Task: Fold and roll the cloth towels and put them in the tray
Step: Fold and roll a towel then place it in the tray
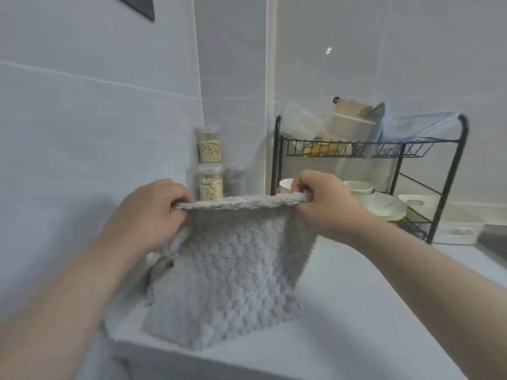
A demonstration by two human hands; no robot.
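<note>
The left hand (149, 212) and the right hand (323, 200) are each pinching a top corner of the grey towel (227, 281), which is hanging in the frame's centre above the bench (356, 311). It looks soft, light and floppy, so corners are giving the best grip.

I found open white countertop (356, 311) right of the fluffy grey cloth towel (233, 270). Behind it, stacked clear plastic grain jars (210, 174) crowded the corner; the black wire dish rack (449, 179) blocked the right, and the pale tiled wall (82, 133) closed the left.
</note>
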